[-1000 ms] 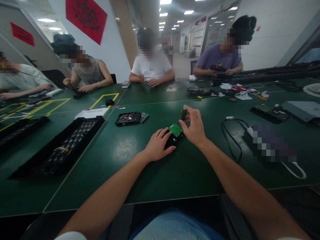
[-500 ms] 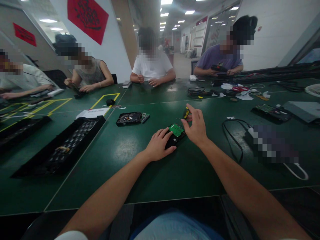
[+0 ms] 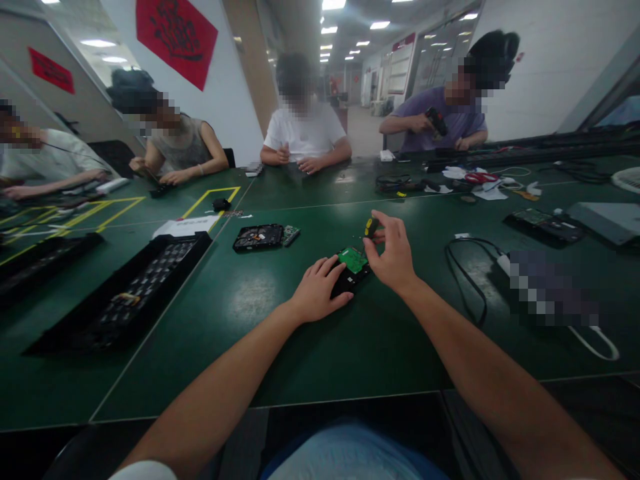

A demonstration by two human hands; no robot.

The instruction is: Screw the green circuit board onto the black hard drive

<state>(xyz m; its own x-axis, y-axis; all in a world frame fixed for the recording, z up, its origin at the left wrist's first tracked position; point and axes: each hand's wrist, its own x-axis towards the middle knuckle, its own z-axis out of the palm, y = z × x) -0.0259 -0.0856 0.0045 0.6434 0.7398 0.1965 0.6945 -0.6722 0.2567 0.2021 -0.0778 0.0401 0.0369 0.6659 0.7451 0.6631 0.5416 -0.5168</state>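
Note:
A black hard drive (image 3: pixel 343 285) with a green circuit board (image 3: pixel 353 260) facing up lies on the table before me. My left hand (image 3: pixel 320 287) grips its left side, fingers over the edge and thumb along the near end. Between the fingertips of my right hand (image 3: pixel 393 257) is a short screwdriver (image 3: pixel 371 227) with a yellow and black handle, held nearly upright over the drive's right edge. Its tip is too small to make out. A few tiny specks, perhaps screws, lie just beyond the drive.
Another opened hard drive (image 3: pixel 257 237) and a small loose circuit board (image 3: pixel 291 234) lie to the left. Further left sits a long black tray (image 3: pixel 125 293). At right are a black cable (image 3: pixel 457 273), a drive (image 3: pixel 543 225) and a grey box (image 3: pixel 607 222). Several people sit across the table.
The screwdriver handle has turned and shifted slightly left in my right fingers. My left hand and the drive stay put. Across the table, the person in purple has raised a power tool.

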